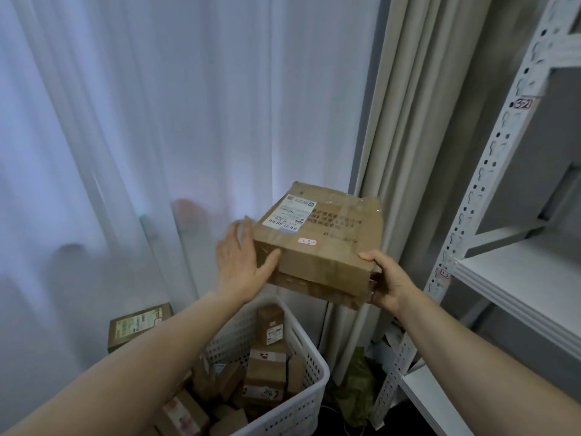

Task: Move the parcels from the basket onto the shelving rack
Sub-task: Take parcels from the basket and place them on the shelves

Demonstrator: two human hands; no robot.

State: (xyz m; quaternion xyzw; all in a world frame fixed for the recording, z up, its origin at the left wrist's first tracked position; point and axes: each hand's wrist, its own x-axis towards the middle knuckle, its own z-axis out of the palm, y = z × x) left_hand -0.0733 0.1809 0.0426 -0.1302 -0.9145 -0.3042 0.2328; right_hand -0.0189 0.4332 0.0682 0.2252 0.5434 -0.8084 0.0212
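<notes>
Curtain (157, 121): sheer, white, hanging behind and to the left of both hands.

Drape (408, 121): beige, heavy folds, directly beyond the right hand.

Rack (490, 171): white slotted steel, standing to the right of the right hand. One shelf (518, 278) is at about that hand's level, just beside it.

Basket (309, 372): white perforated plastic, on the floor below both hands.

Bag (355, 391): green, crumpled, on the floor below the right hand, between basket and rack.

Box (327, 234): brown cardboard, worn and taped, held in the air between the two hands, above the basket and left of the rack, touching neither.

Carton (138, 325): brown, outside the basket, low and left of the left hand.

Parcels (267, 372): small brown boxes heaped in the basket, under the left forearm.

Left hand (242, 262): fingers straight, palm flat against the box's left side, thumb across the near face.

Right hand (388, 283): grips the box's near right corner, thumb on top, fingers curled beneath.

Label (289, 212): white shipping slip on the box top, nearer the left hand.

Tag (523, 104): handwritten, on the rack post, high above the right hand.

Sticker (307, 242): small, pink-edged, at the box's near top edge, between the hands.
</notes>
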